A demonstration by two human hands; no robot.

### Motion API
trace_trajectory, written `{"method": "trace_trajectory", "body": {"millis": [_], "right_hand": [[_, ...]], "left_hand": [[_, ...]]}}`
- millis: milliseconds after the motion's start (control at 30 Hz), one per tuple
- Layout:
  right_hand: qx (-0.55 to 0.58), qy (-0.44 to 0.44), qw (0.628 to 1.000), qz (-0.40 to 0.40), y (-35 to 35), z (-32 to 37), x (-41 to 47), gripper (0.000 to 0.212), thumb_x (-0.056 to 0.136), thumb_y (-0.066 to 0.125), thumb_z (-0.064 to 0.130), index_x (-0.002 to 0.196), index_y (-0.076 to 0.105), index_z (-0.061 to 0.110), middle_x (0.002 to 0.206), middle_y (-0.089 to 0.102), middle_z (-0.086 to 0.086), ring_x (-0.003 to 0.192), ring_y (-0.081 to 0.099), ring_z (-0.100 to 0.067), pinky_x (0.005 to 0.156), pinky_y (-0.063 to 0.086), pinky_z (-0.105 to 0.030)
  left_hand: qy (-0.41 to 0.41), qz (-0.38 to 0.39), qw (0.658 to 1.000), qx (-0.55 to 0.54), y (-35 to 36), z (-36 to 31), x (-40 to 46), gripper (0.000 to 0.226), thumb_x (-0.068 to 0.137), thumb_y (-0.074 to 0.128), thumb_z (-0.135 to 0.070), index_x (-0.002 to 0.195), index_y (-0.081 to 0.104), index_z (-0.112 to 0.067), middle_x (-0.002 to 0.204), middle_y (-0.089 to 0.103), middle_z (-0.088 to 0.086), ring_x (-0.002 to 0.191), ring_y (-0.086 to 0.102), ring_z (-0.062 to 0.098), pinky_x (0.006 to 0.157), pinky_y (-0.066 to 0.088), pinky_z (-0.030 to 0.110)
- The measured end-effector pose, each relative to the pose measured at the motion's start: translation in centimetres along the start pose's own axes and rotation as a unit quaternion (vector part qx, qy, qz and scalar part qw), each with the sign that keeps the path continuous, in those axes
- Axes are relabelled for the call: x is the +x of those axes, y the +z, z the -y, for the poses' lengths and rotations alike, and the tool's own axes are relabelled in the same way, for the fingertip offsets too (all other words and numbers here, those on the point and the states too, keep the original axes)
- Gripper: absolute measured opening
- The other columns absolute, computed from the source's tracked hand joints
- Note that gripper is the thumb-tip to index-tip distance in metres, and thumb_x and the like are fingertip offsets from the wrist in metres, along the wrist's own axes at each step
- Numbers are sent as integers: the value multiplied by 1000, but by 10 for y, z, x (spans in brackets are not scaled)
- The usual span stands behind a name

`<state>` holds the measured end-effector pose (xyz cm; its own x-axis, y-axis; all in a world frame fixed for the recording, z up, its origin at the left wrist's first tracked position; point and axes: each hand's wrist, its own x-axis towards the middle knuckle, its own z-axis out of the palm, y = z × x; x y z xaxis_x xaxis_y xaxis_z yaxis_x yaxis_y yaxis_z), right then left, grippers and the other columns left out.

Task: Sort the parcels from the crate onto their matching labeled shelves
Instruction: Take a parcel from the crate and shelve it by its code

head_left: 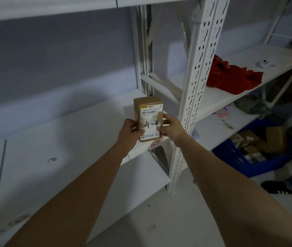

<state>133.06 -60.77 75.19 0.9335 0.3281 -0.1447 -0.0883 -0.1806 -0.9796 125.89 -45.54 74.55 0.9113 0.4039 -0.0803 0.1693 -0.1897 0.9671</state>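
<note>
A small brown cardboard parcel (148, 114) with a white shipping label marked "4-4" stands upright at the front right corner of a white shelf (61, 139). My left hand (130, 130) grips its left side and my right hand (170, 127) grips its right side, both arms stretched forward. A small label sticker (155, 144) on the shelf's front edge sits just below the parcel; its writing is too blurred to read. The blue crate (245, 161) with several brown parcels rests on the floor at the lower right.
A white perforated upright post (197, 86) stands just right of the parcel. The neighbouring shelf unit holds a red bag (230, 77) and a small white object (264, 64). A lower shelf (141, 177) juts out below. A person's black shoe (277, 188) is near the crate.
</note>
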Motion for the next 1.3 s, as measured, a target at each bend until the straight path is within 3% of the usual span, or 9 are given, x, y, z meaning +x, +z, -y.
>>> {"method": "trace_trajectory", "body": {"millis": [300,467,600,667,733,900,1000,1200,1300], "right_hand": [[-1,3,1000,0,-7,-17,34,50,78,58,-15,125,55,3,108,62,-13,96,60,-26,87,54,-42],[5,13,1000,10,-6,-13,53,48,79,57,-16,124,54,2,104,60,-11,95,58,-24,82,53,-36],[-7,32,999,1,-2,-11,67,49,81,56,-16,128,50,0,107,57,-10,101,56,-24,94,50,-43],[-10,45,999,6,0,-13,73,48,81,55,-15,127,50,0,108,57,-10,103,56,-26,96,49,-45],[-6,54,998,17,0,-15,79,48,81,56,-15,126,50,0,109,58,-12,105,57,-28,95,49,-46],[1,62,997,37,-2,-20,83,50,83,54,-15,129,46,3,110,57,-10,101,54,-23,76,52,-26],[1,63,997,51,-2,-20,84,51,82,54,-16,128,45,3,113,56,-13,103,54,-24,69,51,-22],[-34,68,994,81,-4,-24,94,43,80,58,-16,119,48,-3,109,56,-14,103,55,-27,80,53,-34],[-61,70,991,92,-4,-30,96,32,78,61,-14,100,53,8,107,59,-12,103,56,-28,89,49,-39]], "left_hand": [[-45,-11,999,-17,30,16,13,33,84,64,-2,101,40,-16,125,59,16,111,59,33,97,47,52],[-62,-16,996,-59,38,15,26,39,86,60,4,119,41,-4,122,58,14,110,59,30,85,50,34],[-77,-18,995,-61,40,20,42,39,85,60,3,117,40,-7,122,59,15,109,59,31,85,50,35],[-86,-29,995,-51,42,23,49,37,83,62,1,110,41,-12,121,61,13,105,61,27,93,50,42],[-83,-50,995,-23,44,25,54,37,82,63,-1,111,43,-13,117,62,8,99,60,22,93,50,40],[-58,-61,995,48,46,27,57,39,82,65,-7,115,45,-12,110,62,1,92,57,16,83,49,30],[-52,-67,995,54,47,26,53,40,81,68,-8,114,45,-11,112,63,4,92,58,18,79,47,27],[-55,-85,994,50,50,22,50,38,79,70,-7,105,42,-15,111,63,7,98,62,23,81,50,30],[-59,-102,992,55,51,21,48,39,78,70,-5,106,44,-11,109,63,9,95,62,23,78,47,28]]}}
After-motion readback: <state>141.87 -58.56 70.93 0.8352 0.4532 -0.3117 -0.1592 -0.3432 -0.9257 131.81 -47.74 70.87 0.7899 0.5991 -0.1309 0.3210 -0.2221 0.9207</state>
